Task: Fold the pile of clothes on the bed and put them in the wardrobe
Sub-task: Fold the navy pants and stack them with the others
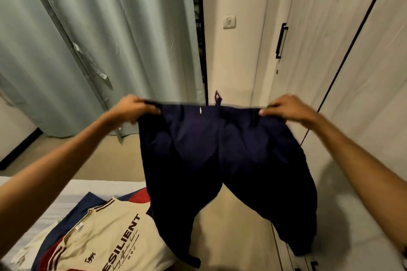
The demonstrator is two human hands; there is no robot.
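Cream printed shirt (110, 242) below, dark navy trousers (220, 160) hanging spread

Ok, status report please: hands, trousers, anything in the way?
Left hand and right hand grip trousers at waistband, held up, unfolded. Wardrobe shut. Shirts on bed.

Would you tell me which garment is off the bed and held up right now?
The navy trousers, gripped at the waistband by the left hand and right hand; the cream shirt lies on the bed.
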